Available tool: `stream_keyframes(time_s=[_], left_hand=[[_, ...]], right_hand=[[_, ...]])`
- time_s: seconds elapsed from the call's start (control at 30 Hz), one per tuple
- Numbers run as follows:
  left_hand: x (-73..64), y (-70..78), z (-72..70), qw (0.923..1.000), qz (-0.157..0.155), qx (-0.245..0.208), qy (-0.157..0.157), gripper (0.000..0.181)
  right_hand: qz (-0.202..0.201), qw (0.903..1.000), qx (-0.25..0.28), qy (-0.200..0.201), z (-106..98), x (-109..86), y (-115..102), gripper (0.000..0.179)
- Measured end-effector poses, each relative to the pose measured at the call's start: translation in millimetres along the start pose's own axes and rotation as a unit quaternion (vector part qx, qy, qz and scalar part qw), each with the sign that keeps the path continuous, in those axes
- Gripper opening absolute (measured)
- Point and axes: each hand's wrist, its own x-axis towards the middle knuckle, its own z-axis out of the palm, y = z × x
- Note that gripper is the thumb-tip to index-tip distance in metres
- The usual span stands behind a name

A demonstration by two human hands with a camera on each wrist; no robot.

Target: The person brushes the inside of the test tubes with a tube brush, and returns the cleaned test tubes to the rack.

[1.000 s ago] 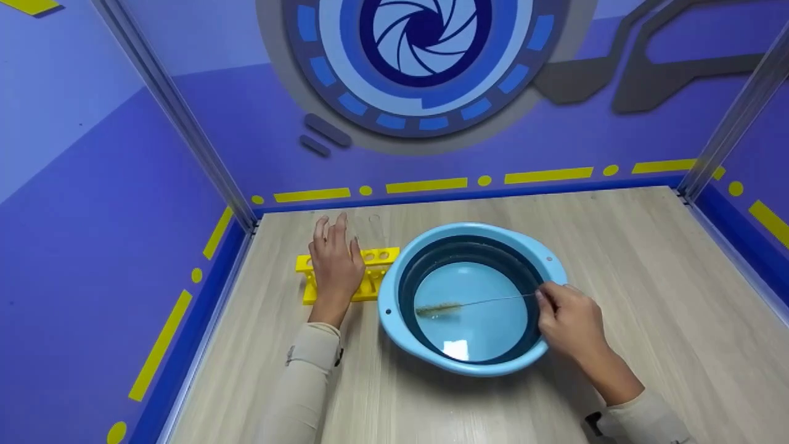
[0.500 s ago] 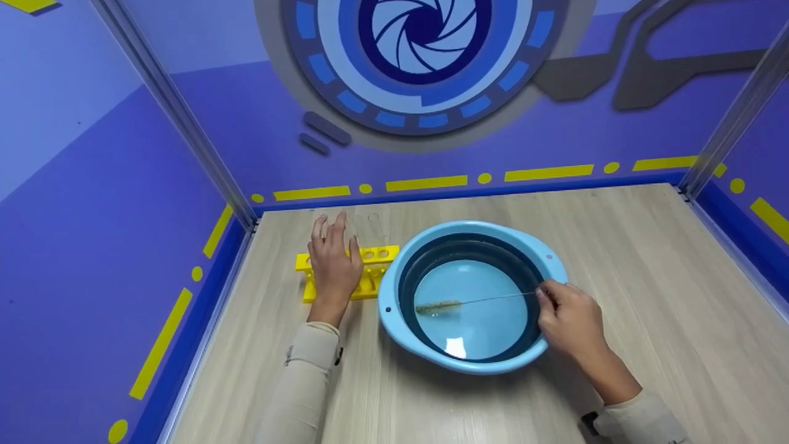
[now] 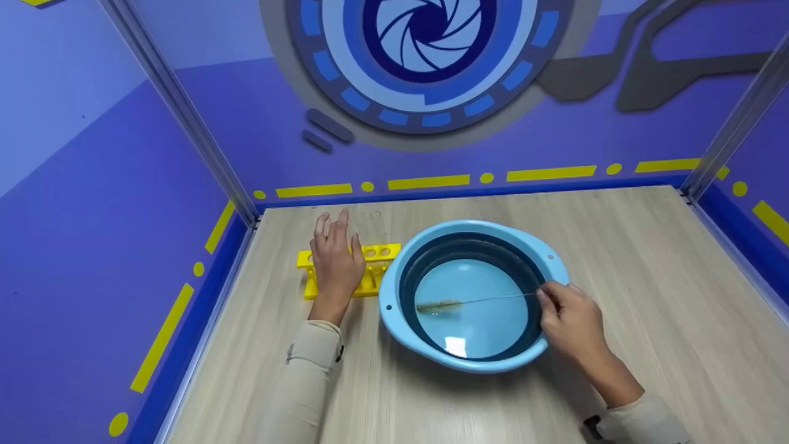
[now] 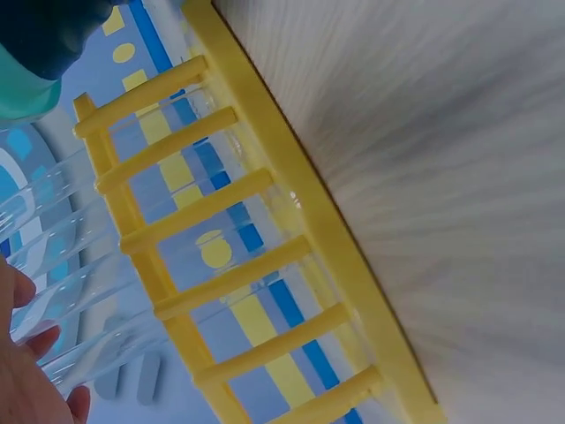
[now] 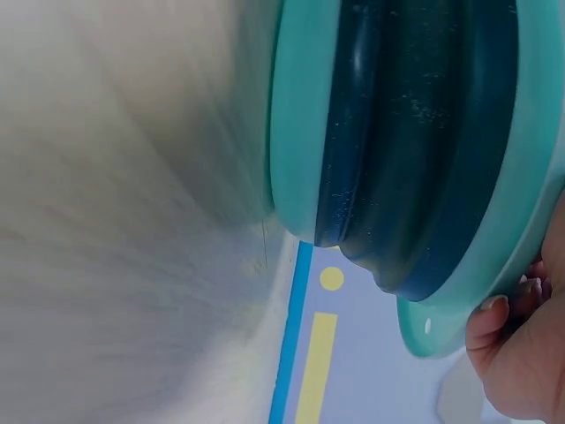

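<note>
Right hand [image 3: 572,316] pinches brush [image 3: 439,306] in basin [image 3: 389,290], apparently wetting it, lifting demanding steadiness; left hand [image 3: 337,262], fingers parted, near far-left tubes [image 4: 101,349]

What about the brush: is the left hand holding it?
No, the head view shows the right hand holding the brush, while the left hand is at the yellow rack.

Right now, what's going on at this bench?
A person is working with both hands at a table. The right hand, at the right edge of the blue basin, pinches the thin handle of a brush, its bristled end inside the basin. The left hand is at the yellow rack, beside the clear tubes standing in it. No tube is in the basin.
</note>
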Motion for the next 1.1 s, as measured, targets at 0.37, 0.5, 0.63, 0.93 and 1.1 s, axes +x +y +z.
stream_keyframes(time_s=[0.37, 0.5, 0.63, 0.93, 1.1], left_hand=[[5.0, 2.6, -12.6, 0.9996, 0.011, -0.003, -0.027, 0.054], [3.1, 1.9, -15.8, 0.9997, 0.009, -0.022, -0.007, 0.05], [4.7, 4.2, -19.9, 0.9989, 0.022, -0.04, 0.004, 0.049], [14.3, 14.6, -29.0, 0.9975, 0.026, -0.066, -0.006, 0.04], [17.4, 18.8, -26.9, 0.998, -0.01, -0.042, -0.046, 0.04]], right_hand=[[0.07, 0.9864, 0.139, -0.052, -21.6, 1.0, 10.4, 0.015], [0.068, 0.9846, 0.153, -0.052, -23.9, 4.0, 10.6, 0.015], [0.059, 0.9842, 0.163, -0.034, -26.3, 7.2, 9.5, 0.015], [0.043, 0.9815, 0.186, 0.016, -30.2, 12.3, 9.4, 0.016], [0.054, 0.9739, 0.214, 0.053, -31.9, 12.9, 11.0, 0.018]])
